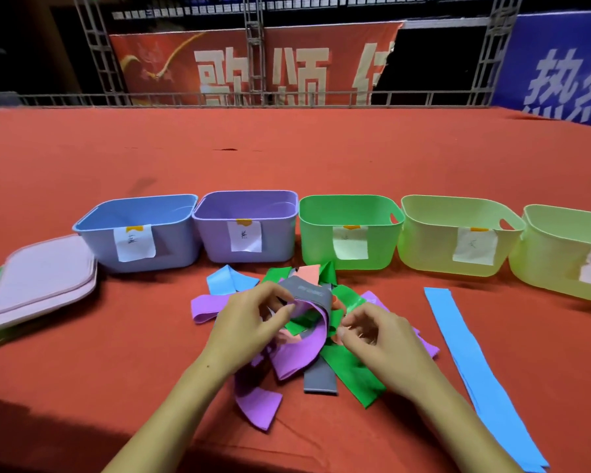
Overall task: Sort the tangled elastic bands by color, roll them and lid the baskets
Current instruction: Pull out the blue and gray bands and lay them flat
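A tangle of elastic bands in purple, green, grey, pink and blue lies on the red cloth in front of me. My left hand pinches a grey band at the top of the heap, lifting it. My right hand rests on the pile's right side, fingers curled around a green band. One blue band lies flat and straight, apart at the right. Behind the pile stand a blue basket, a purple basket, a green basket and two yellow-green baskets, all unlidded, each with a paper label.
A stack of lids, pink on top, lies at the left beside the blue basket. Red cloth stretches far behind the baskets. Metal trusses and banners stand beyond the table's far edge.
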Demonstrator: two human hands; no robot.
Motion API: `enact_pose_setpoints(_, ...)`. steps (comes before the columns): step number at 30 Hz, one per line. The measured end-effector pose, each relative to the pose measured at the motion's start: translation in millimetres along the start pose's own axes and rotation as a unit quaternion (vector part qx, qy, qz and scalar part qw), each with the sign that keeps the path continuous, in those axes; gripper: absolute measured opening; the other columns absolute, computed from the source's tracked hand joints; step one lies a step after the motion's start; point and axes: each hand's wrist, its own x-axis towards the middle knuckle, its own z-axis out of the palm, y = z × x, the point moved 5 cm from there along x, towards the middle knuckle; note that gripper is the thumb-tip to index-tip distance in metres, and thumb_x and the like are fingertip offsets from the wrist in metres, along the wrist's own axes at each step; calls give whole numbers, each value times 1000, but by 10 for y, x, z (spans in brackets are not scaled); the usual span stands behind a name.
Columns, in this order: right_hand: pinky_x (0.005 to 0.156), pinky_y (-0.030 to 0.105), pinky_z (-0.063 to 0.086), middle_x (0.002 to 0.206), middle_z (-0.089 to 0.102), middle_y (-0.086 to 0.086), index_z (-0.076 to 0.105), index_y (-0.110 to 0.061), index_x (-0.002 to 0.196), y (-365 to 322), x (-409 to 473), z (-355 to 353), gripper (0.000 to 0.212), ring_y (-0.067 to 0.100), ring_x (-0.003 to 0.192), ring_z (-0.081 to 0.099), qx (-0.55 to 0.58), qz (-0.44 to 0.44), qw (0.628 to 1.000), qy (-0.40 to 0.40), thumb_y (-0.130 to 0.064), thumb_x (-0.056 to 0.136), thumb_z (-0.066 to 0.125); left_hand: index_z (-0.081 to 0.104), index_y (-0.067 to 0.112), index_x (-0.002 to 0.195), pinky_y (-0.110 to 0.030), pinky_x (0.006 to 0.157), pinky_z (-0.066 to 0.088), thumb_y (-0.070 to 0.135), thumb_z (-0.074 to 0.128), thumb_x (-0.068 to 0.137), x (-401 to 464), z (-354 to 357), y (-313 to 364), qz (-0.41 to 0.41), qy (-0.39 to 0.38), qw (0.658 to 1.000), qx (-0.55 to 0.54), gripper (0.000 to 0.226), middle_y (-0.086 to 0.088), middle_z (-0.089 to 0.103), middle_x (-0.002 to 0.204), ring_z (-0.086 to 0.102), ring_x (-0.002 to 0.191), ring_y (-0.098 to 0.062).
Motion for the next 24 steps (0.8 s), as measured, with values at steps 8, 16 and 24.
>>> enact_pose_setpoints(8, 67, 24, 55, 82, 70, -13, 59, -44, 98, -81, 154, 344, 36, 11, 70, 67, -16, -20, 999, 38, -21, 84, 84, 72, 38, 96, -33, 74, 55, 40, 83, 85, 73, -415, -463, -84, -3, 992, 91, 15, 29, 73, 85, 67, 74, 0)
enact_pose_setpoints(16, 66, 12, 51, 91, 71, -16, 66, -33, 100, -253, 233, 380, 38, 6, 74, 68, 8, -37, 993, 107, 0, 83, 75, 68, 42, 111, -32, 82, 50, 71, 81, 72, -37, -560, -629, -166, -15, 964, 208, 50, 25, 65, 110, 63, 103, -1)
enact_pose_setpoints(24, 98, 40, 49, 116, 54, -14, 64, -42, 108, -194, 262, 475, 40, 16, 113, 54, -71, -53, 989, 114, -13, 84, 79, 68, 38, 114, -38, 84, 55, 50, 85, 77, 15, -611, -868, -180, -9, 958, 223, 42, 17, 69, 106, 66, 107, -15)
